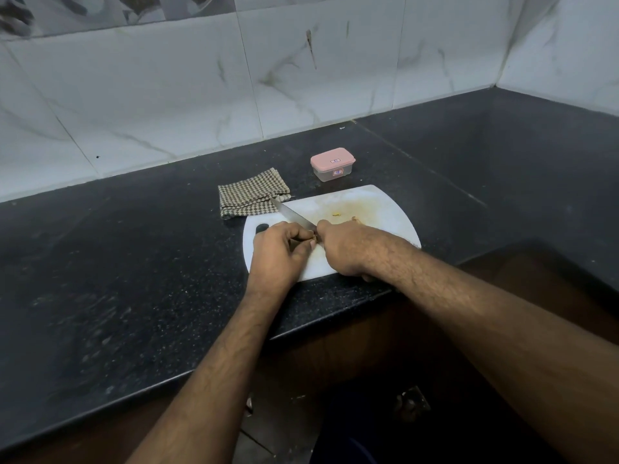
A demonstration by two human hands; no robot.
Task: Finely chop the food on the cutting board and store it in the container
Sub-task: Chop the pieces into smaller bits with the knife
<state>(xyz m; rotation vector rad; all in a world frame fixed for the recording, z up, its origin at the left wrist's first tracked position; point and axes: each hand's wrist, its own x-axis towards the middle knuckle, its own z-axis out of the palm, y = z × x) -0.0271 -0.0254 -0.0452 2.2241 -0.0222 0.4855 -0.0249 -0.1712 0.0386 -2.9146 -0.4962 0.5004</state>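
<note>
my right hand (348,249) hides the knife (294,216) handle, and my left hand (281,252) covers whatever food it pinches; the scraps (336,215) mid cutting board (375,209) are too small to name, the container (332,164) label unreadable

A home kitchen: black granite counter (134,262), marble-look wall tiles (167,95)

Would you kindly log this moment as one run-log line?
phase: chopping | right hand: grips knife | left hand: pinches food | container: lidded
</note>
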